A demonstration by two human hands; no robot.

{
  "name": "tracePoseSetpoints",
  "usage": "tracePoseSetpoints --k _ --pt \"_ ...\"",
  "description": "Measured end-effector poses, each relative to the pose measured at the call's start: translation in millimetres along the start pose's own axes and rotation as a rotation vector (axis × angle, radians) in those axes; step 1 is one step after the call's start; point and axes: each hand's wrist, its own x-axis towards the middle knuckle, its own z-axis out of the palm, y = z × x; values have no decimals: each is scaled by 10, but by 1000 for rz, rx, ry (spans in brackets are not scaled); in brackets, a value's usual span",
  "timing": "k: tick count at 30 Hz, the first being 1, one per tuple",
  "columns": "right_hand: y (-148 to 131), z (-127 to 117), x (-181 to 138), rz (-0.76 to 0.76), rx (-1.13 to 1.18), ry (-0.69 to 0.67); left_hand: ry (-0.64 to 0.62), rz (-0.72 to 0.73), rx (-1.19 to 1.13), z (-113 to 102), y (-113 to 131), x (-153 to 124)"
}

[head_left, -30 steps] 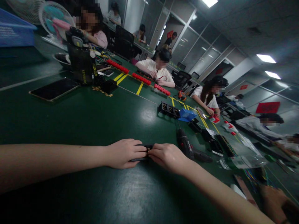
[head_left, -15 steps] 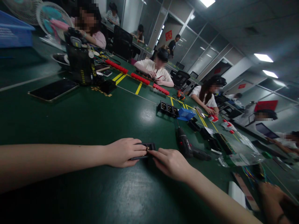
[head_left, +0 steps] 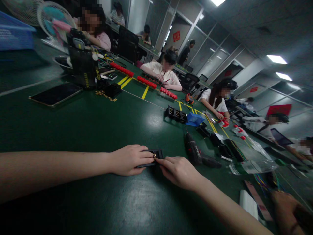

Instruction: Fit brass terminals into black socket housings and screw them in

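Observation:
A small black rectangular housing (head_left: 158,152) lies on the green table, partly covered by my fingers. My left hand (head_left: 130,160) lies across its left side, gripping it with the fingers over the top and the thumb along the near edge. Small brass-coloured metal parts (head_left: 155,157) show inside, between the two hands. From the right, my right hand (head_left: 182,171) brings its index fingertip against the brass, with the other fingers curled beneath. How the thumb meets the part is hidden.
A black power drill (head_left: 193,150) lies to the right, bit pointing away. Beyond it are a black three-socket block (head_left: 175,114), a blue piece (head_left: 195,119) and a plastic bottle (head_left: 251,167). A phone (head_left: 56,94) lies at left. Another person's hand (head_left: 287,204) is at lower right.
My hands and the black housing stay practically in place. In the background, a standing person has shifted slightly to the right.

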Motion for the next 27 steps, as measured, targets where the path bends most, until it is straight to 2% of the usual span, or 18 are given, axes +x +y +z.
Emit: tracePoseSetpoints --k 4,9,12,15,18,20,23,25,27 --pt "9 -6 1 -12 -9 -2 31 5 -14 11 -4 0" --pt "-2 -22 3 -27 -45 -4 1 0 1 -3 -3 10" --pt "92 -107 -88 21 -67 38 -9 -2 11 -13 -3 8" --pt "391 -237 -307 228 -146 94 -15 0 12 -18 -7 1" --pt "869 -294 -649 549 -268 43 -27 1 8 -16 -13 -8" --pt "1191 -247 -915 702 -262 -3 -31 -3 7 -12 -15 -13" --pt "1524 -84 -1263 800 -119 -162 -27 -3 5 -1 -18 -15" --pt "1624 33 -1397 840 -1 -273 -24 0 4 7 -22 -13" --pt "1664 129 -1433 869 82 -298 -20 4 2 16 -27 -12"
